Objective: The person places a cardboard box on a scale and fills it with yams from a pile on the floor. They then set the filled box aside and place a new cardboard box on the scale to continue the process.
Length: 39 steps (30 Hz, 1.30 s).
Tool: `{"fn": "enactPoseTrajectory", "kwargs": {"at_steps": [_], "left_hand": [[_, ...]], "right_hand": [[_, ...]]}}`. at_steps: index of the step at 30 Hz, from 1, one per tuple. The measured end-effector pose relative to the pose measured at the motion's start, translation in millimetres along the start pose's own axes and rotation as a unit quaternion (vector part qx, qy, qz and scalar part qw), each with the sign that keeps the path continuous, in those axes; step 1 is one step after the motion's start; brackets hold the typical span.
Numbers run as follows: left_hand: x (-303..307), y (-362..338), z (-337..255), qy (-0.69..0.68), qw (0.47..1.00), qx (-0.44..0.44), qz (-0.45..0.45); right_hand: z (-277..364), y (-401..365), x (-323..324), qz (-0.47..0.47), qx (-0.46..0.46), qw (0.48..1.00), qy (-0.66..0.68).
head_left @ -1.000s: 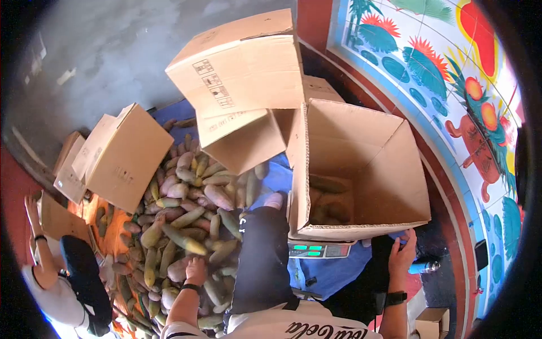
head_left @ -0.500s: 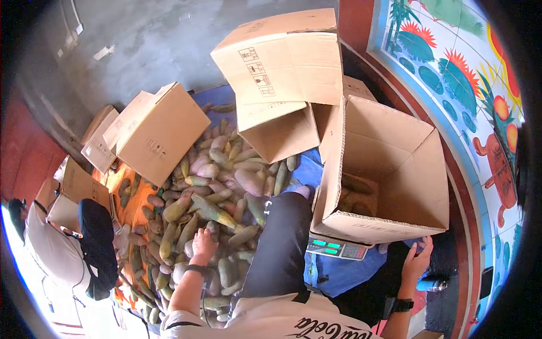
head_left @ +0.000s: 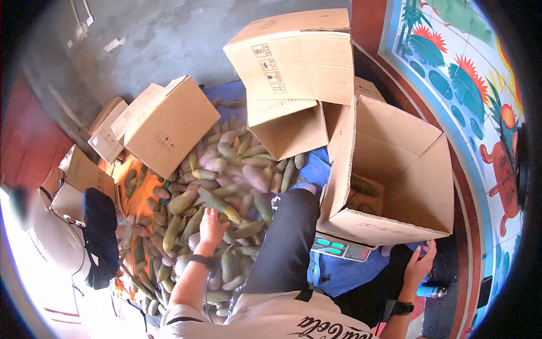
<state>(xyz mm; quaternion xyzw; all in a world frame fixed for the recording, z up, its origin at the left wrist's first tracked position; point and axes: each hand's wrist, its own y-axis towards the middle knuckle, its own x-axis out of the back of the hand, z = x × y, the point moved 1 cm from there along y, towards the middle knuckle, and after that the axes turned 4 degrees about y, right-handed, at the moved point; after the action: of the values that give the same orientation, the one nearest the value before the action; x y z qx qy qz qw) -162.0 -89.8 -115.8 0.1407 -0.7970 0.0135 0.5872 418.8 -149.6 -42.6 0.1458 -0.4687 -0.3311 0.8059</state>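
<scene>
My left hand (head_left: pixel 212 228) is over the pile of long green and pinkish vegetables (head_left: pixel 228 265), its fingers apart and touching or just above the pile. Nothing is visibly held in it. Near the lower right corner of an open cardboard box (head_left: pixel 395 226), my right hand (head_left: pixel 419 264) has its fingers apart, beside my knee, holding nothing that shows. The box stands on a digital scale (head_left: pixel 344 248) with green displays. Several green vegetables (head_left: pixel 364 185) lie at the bottom of the box.
More cardboard boxes stand behind the pile, one (head_left: pixel 172 127) at the left and a stack (head_left: pixel 299 68) at the centre. A person (head_left: pixel 62 240) sits at the far left beside another box (head_left: pixel 87 175). A blue bottle (head_left: pixel 432 291) lies at the right. Painted tiles (head_left: pixel 474 101) line the wall.
My left hand has moved slightly up and to the right over the pile. The whole view has shifted a little. My right hand stays by the box corner.
</scene>
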Motion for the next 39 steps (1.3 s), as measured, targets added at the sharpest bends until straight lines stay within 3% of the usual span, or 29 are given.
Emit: {"fn": "enactPoseTrajectory", "kwargs": {"at_steps": [8, 12, 14, 17, 20, 24, 29, 36, 39], "left_hand": [[-18, 6, -16, -0.068, 0.997, 0.022, 0.009], [-47, -3, -20, -0.024, 0.989, 0.054, 0.137], [-77, -10, -11, 0.026, 0.986, -0.002, 0.164], [-98, -14, -12, 0.053, 0.977, 0.029, 0.203], [-117, -15, -5, 0.048, 0.972, 0.000, 0.232], [-119, -11, -16, 0.084, 0.974, -0.035, 0.208], [-117, 8, -35, 0.111, 0.956, -0.022, 0.272], [-132, 3, -35, 0.134, 0.952, -0.075, 0.264], [-136, -2, -33, 0.152, 0.950, -0.038, 0.269]], "right_hand": [[-4, 0, 0, 0.003, 0.000, 1.000, 0.007], [-6, 0, 1, 0.006, -0.006, 1.000, 0.005], [-6, -1, 2, 0.006, -0.009, 1.000, -0.001], [-11, -2, 1, 0.004, -0.007, 1.000, -0.014], [-12, -2, 3, 0.011, -0.009, 0.999, -0.029], [-10, -2, 5, 0.014, 0.008, 0.999, -0.038], [-11, -3, 5, 0.010, 0.010, 0.999, -0.037], [-8, -3, 7, 0.010, -0.005, 0.999, -0.034], [-3, -3, 9, 0.011, 0.000, 0.999, -0.033]]}}
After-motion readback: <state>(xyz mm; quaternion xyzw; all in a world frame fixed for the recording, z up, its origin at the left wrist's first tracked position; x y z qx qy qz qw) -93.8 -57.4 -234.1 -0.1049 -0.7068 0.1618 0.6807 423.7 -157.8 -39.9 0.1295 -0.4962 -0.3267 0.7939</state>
